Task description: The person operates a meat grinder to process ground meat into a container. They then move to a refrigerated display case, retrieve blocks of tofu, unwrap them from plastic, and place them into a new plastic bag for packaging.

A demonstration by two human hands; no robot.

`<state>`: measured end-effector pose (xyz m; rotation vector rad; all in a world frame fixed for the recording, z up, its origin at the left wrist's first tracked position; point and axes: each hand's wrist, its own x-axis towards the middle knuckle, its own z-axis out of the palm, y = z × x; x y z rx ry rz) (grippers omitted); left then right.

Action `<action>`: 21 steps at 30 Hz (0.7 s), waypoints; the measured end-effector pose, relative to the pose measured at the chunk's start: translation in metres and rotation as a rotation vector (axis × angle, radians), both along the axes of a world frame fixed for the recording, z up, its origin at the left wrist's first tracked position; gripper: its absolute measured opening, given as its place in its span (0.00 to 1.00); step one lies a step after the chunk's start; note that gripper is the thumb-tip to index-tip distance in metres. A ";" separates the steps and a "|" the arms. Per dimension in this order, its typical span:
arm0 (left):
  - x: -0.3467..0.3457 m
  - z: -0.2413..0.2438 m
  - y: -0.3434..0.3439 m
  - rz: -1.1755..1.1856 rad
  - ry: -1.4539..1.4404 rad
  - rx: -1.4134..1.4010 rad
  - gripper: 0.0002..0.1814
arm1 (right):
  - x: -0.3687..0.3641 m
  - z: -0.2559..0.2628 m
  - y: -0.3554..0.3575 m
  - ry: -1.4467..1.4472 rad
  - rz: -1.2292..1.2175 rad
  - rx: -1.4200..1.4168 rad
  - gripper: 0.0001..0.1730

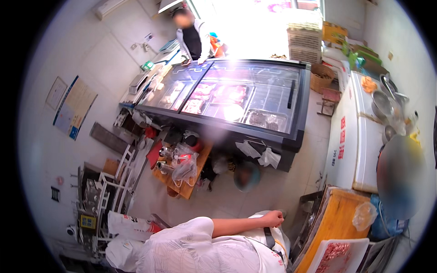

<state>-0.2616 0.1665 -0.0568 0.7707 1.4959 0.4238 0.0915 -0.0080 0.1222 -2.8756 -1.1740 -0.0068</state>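
Observation:
My left hand (pixel 274 218) lies across my front at lap height, its fingers curled in. Nothing shows in it. White cloth (pixel 280 235) and a black strap (pixel 269 238) are close below it. My right hand is out of view. Right of my body, a white tray of chopped red meat (pixel 333 256) sits on a wooden tabletop (pixel 338 213). Farther ahead stands a dark chest display case (pixel 218 128) with a glass top. Trays of meat (pixel 230 94) show through the glass, partly hidden by glare.
A small wooden table (pixel 191 187) holds a thermos (pixel 165 167) and plastic bags (pixel 186 163). Beside it is a blue basin (pixel 247 177) on the floor. A white chest freezer (pixel 344 146) lines the right. Behind the display case stands a person (pixel 194 37), hands at its edge.

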 end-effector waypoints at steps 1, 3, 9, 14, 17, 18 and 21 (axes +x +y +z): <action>-0.004 -0.002 0.000 0.004 0.009 -0.002 0.11 | -0.001 0.002 0.003 0.000 0.013 -0.001 0.14; -0.009 -0.008 -0.003 0.005 0.025 -0.006 0.10 | -0.004 0.006 0.007 -0.004 0.034 -0.004 0.14; -0.021 -0.017 -0.030 0.058 -0.032 0.031 0.10 | -0.008 0.007 -0.001 -0.024 0.072 0.000 0.16; -0.034 -0.017 -0.091 0.163 -0.028 0.035 0.10 | -0.003 0.000 -0.025 -0.018 0.094 0.003 0.17; -0.043 -0.010 -0.135 0.220 -0.002 0.023 0.10 | 0.002 -0.002 -0.043 0.000 0.089 0.002 0.18; -0.045 -0.010 -0.152 0.238 0.000 0.010 0.09 | 0.001 0.001 -0.046 0.006 0.087 -0.004 0.19; -0.060 -0.010 -0.196 0.290 -0.020 -0.011 0.09 | 0.002 0.003 -0.064 0.013 0.101 0.001 0.19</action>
